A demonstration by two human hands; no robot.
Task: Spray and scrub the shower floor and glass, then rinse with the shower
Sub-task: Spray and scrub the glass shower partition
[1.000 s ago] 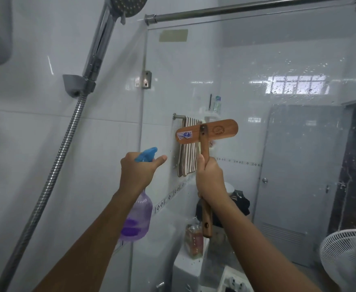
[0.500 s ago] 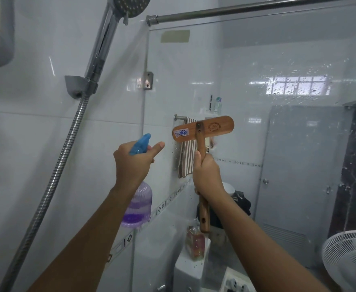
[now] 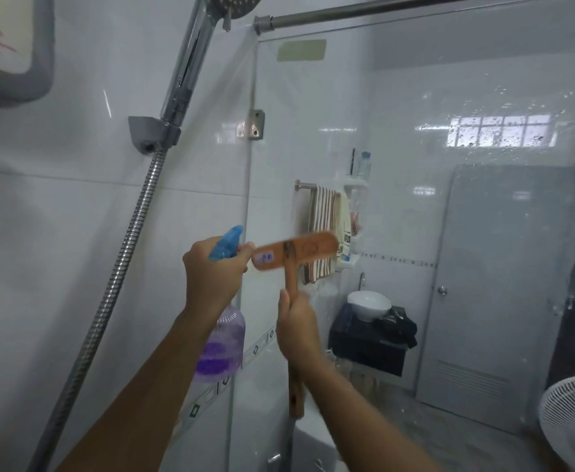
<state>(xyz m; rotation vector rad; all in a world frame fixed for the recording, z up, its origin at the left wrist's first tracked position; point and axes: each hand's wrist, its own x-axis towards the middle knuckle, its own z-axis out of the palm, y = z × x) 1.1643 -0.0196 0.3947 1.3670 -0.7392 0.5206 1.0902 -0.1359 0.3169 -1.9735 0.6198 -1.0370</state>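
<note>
left hand: my left hand [image 3: 211, 274] sits mid-frame, fingers [image 3: 245, 250] curled round the blue trigger head of the spray bottle [image 3: 223, 345]. the purple liquid looks low.
right hand: my right hand [image 3: 296, 328] is clenched on the wooden handle of the scrub brush [image 3: 296, 252]. its head lies crosswise just right of the nozzle and is blurred.
glass: the shower glass [image 3: 313, 114] fills the right two thirds of the frame, with droplets at the upper right. i cannot tell whether the bristles touch it.
floor: the shower floor is out of frame, so i cannot judge it.
risk, misdirected spray: the nozzle and brush head are nearly touching. a squeeze now would likely wet the brush back or my knuckles, not the pane.
risk, slip: i judge a wet wooden handle gripped by one hand could twist or drop, and the hard head would strike the glass.
risk, edge knock: if the head tilts, wood rather than bristle meets the pane, or the metal clamp [image 3: 256, 123] at its left edge.
risk, snag: the shower hose [image 3: 119, 267] hangs down the left of frame. a wide left elbow could catch it and pull the shower head [image 3: 235, 3] from its holder.
</note>
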